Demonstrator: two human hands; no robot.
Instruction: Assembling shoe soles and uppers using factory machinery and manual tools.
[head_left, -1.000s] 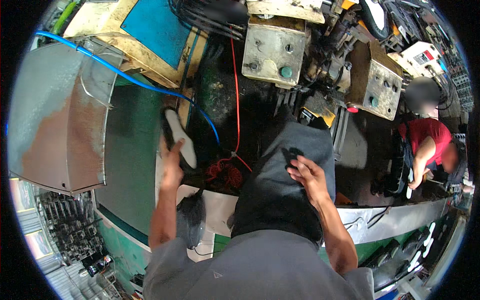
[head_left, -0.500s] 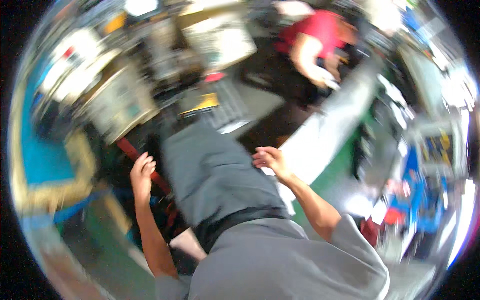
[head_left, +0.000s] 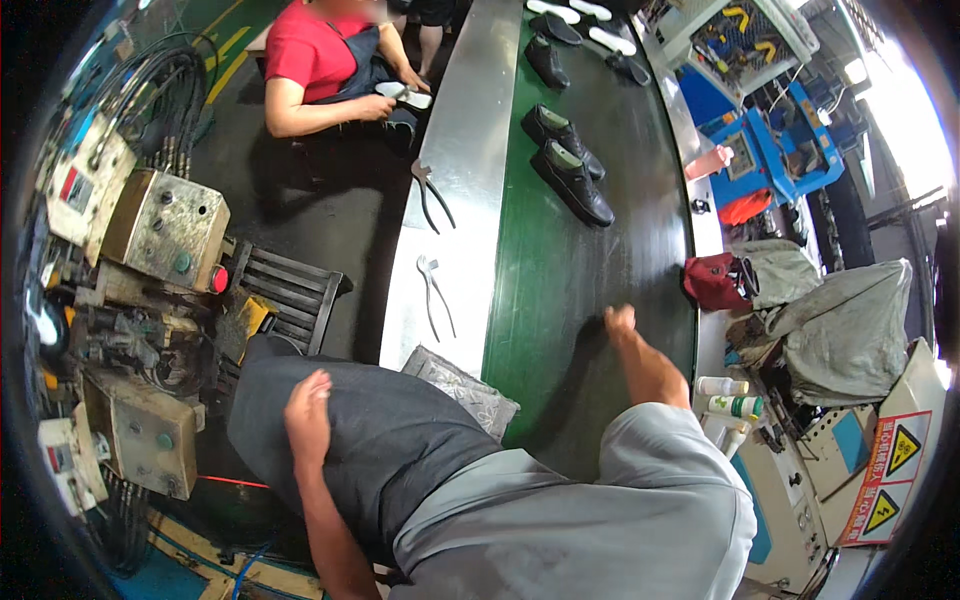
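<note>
My left hand [head_left: 309, 410] hovers over the dark apron [head_left: 370, 415] on my lap. Its fingers are loosely stretched, and nothing shows in them. Over the dark green conveyor belt [head_left: 560, 380] my right hand [head_left: 621, 322] reaches forward; its fingers are foreshortened, so their pose is unclear. The nearest black shoe [head_left: 572, 185] lies ahead of it, beside another black shoe [head_left: 565, 138]. On the metal ledge left of the belt rest pliers with dark handles [head_left: 430, 195] and a second, lighter pair of pliers [head_left: 434, 295]. A grey patterned pad [head_left: 462, 388] sits beside my lap.
A co-worker in a red shirt [head_left: 310, 50] handles a pale sole left of the ledge [head_left: 465, 130]. Machine control boxes [head_left: 160, 225] and a slatted dark stool [head_left: 290, 290] stand left. A maroon bag [head_left: 715, 282], bottles [head_left: 725, 387] and a cloth-covered machine [head_left: 845, 335] line the right.
My view has swung right, bringing the belt and shoes in front of me. My right hand has moved out over the belt; the left remains near my lap.
</note>
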